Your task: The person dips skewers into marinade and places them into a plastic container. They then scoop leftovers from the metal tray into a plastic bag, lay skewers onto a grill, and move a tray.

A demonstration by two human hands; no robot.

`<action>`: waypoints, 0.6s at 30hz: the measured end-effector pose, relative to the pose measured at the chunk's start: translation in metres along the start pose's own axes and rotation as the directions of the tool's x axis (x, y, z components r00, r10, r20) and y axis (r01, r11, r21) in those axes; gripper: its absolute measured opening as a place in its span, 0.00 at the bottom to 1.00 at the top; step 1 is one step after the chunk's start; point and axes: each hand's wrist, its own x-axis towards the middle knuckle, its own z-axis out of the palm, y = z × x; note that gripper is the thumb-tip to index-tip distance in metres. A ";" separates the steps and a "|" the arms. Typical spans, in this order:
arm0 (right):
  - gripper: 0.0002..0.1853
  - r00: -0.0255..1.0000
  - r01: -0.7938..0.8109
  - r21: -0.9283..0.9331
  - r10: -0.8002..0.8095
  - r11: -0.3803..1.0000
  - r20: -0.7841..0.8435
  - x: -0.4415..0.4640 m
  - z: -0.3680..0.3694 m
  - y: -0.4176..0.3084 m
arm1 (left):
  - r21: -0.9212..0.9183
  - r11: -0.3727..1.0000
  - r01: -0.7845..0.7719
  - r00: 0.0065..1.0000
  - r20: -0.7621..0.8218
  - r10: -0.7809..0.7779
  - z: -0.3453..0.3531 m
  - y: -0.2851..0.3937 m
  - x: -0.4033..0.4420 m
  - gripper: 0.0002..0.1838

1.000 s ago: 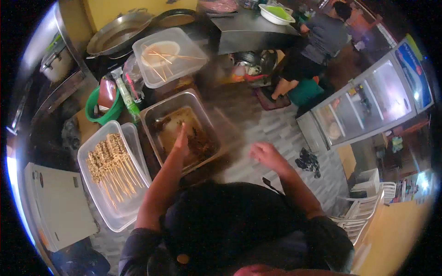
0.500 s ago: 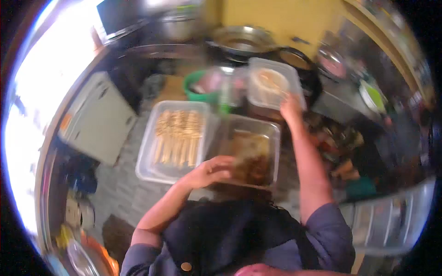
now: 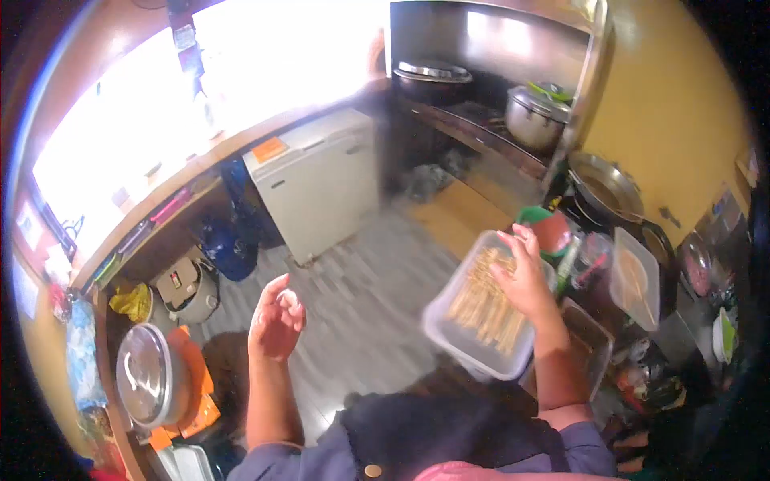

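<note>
Skewers lie inside a plastic tub to the person's right, with kitchen gear on both sides of the floor.
Just beyond the tub sits a basin; a metal tray is at the tub's right, and farther right rests a container with thin sticks in it. Behind that container is a wide pan. At the far right back, two pots, one wide and one lidded, stand along a shelf, the lidded one on the right. Ahead stands a chest freezer; nearer, on the left, is a lidded tub, with a cooker behind it.
</note>
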 end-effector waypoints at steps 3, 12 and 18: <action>0.22 0.995 0.097 0.145 -0.097 0.985 -0.007 0.051 0.034 -0.074 | 0.006 0.998 -0.066 0.997 0.035 0.066 -0.064 0.056 0.005 0.36; 0.06 0.894 0.425 0.489 -0.438 0.761 -0.095 0.183 0.179 -0.209 | 0.071 0.983 -0.167 0.982 -0.076 0.172 -0.193 0.175 -0.001 0.36; 0.06 0.957 -0.067 0.768 -0.176 0.637 0.229 0.292 0.294 -0.227 | 0.126 0.950 -0.285 0.956 -0.039 0.292 -0.284 0.215 0.012 0.34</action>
